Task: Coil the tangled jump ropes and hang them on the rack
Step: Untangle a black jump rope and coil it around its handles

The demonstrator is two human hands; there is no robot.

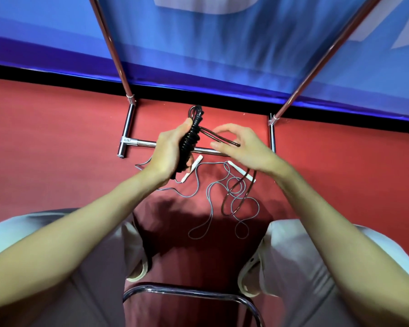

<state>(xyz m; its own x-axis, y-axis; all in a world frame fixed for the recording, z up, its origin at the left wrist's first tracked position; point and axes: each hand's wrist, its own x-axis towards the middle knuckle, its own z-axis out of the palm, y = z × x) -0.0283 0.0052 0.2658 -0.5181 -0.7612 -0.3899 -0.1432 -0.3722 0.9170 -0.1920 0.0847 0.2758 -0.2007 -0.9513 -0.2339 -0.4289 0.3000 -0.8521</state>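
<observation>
Wrapping step: left hand [168, 154] grips black jump rope bundle [189, 140] above rack base [151, 144]; right hand [239, 147] pinches its free loop. Next: finish wrap, hang; grey rope [209, 197] tangled on floor

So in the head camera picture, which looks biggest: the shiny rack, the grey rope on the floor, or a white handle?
Largest to smallest, as they look:
1. shiny rack
2. grey rope, spread loose on the floor
3. white handle, partly hidden by the left hand
</observation>
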